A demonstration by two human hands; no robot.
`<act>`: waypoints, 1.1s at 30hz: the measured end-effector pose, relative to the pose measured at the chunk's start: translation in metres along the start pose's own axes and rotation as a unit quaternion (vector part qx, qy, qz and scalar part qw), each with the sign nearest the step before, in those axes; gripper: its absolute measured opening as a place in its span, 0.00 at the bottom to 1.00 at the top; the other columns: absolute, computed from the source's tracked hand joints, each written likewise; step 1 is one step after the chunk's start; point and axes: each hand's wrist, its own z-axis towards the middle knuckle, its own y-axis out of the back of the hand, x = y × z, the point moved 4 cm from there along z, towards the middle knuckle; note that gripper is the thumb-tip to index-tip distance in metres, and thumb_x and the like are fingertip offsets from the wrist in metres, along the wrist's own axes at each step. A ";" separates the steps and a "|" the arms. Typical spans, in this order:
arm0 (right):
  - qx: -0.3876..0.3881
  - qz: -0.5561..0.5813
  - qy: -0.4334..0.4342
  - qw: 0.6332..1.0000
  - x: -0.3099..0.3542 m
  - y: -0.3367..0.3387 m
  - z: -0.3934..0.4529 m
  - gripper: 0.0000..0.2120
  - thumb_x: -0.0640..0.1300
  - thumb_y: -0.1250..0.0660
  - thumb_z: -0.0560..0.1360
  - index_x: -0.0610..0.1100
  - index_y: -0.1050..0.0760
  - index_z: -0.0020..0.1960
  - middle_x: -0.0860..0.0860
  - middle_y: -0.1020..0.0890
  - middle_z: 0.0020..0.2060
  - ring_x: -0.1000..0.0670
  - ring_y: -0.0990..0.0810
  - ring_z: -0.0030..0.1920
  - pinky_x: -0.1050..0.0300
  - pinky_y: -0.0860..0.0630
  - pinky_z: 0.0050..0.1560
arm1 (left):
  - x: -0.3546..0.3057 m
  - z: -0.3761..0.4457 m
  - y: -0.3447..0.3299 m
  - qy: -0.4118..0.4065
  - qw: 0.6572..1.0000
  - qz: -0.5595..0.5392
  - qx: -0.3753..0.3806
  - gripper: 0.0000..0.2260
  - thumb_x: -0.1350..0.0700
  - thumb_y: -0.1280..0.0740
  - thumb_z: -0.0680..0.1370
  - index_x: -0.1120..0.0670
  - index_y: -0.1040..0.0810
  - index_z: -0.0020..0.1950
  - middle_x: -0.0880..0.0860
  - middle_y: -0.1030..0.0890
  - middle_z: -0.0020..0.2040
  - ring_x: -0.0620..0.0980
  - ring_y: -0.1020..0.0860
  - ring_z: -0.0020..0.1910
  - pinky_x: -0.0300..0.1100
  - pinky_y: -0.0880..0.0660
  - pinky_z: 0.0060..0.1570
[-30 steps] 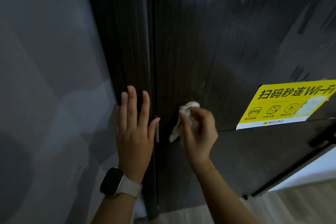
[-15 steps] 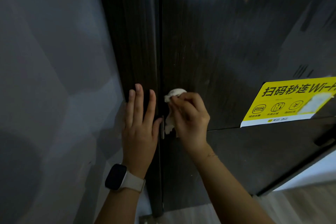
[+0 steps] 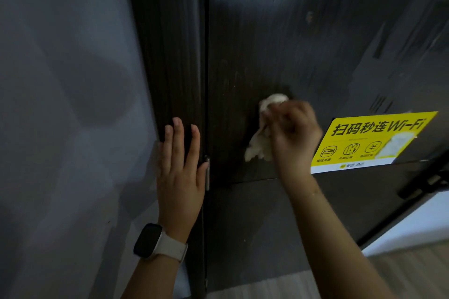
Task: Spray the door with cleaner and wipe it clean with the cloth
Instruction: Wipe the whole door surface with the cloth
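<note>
Half a second before, the right hand [image 3: 295,136] had held the cloth [image 3: 263,128] close by the frame edge; it had since swept rightward across the door [image 3: 255,43], toward the yellow sticker [image 3: 371,141], which suggested wiping was well underway. Its fingers were curled round the crumpled, pale, soft wad, pressed to the dark, wood-grained, faintly streaked panel. The left hand [image 3: 181,172] lay flat and relaxed on the ribbed door frame [image 3: 167,56], holding nothing.

Dark wood-grain door [image 3: 267,31] — soft cloth [image 3: 261,138]
</note>
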 end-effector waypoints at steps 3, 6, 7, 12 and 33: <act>-0.060 0.034 -0.001 0.998 0.007 0.002 0.014 0.02 0.32 0.28 0.73 0.34 0.20 0.43 0.45 0.23 0.43 0.63 0.24 0.47 0.68 0.28 0.50 | -0.005 0.001 -0.001 0.003 1.000 -0.025 0.014 0.40 0.49 0.32 0.79 0.50 0.57 0.81 0.54 0.60 0.80 0.54 0.60 0.80 0.53 0.56 0.78; -0.026 0.011 0.008 1.000 -0.003 -0.010 -0.021 0.03 0.30 0.28 0.73 0.35 0.21 0.43 0.46 0.24 0.44 0.59 0.24 0.46 0.69 0.29 0.49 | -0.009 0.001 -0.001 0.017 0.999 -0.029 0.016 0.41 0.46 0.33 0.79 0.51 0.57 0.81 0.55 0.61 0.80 0.54 0.61 0.80 0.57 0.55 0.77; -0.003 -0.005 0.008 1.000 -0.012 -0.013 -0.038 0.05 0.29 0.28 0.73 0.36 0.22 0.43 0.46 0.25 0.44 0.56 0.24 0.45 0.68 0.28 0.48 | -0.010 0.001 -0.001 0.022 0.999 -0.031 0.015 0.41 0.47 0.32 0.78 0.51 0.57 0.81 0.54 0.62 0.80 0.54 0.62 0.80 0.58 0.54 0.77; 0.106 -0.044 -0.059 0.992 -0.048 -0.006 -0.093 0.07 0.31 0.30 0.74 0.40 0.23 0.40 0.50 0.26 0.43 0.56 0.23 0.43 0.62 0.26 0.46 | -0.014 0.002 0.002 0.025 0.998 -0.050 0.028 0.42 0.49 0.28 0.75 0.49 0.50 0.81 0.53 0.65 0.79 0.53 0.65 0.79 0.60 0.57 0.76; 0.104 -0.014 -0.078 0.991 -0.130 0.090 -0.065 0.04 0.35 0.30 0.74 0.41 0.18 0.46 0.53 0.22 0.46 0.57 0.21 0.47 0.68 0.27 0.50 | -0.172 0.066 -0.048 -0.066 0.996 -0.051 0.013 0.32 0.52 0.33 0.79 0.54 0.41 0.80 0.57 0.52 0.81 0.55 0.55 0.80 0.54 0.59 0.78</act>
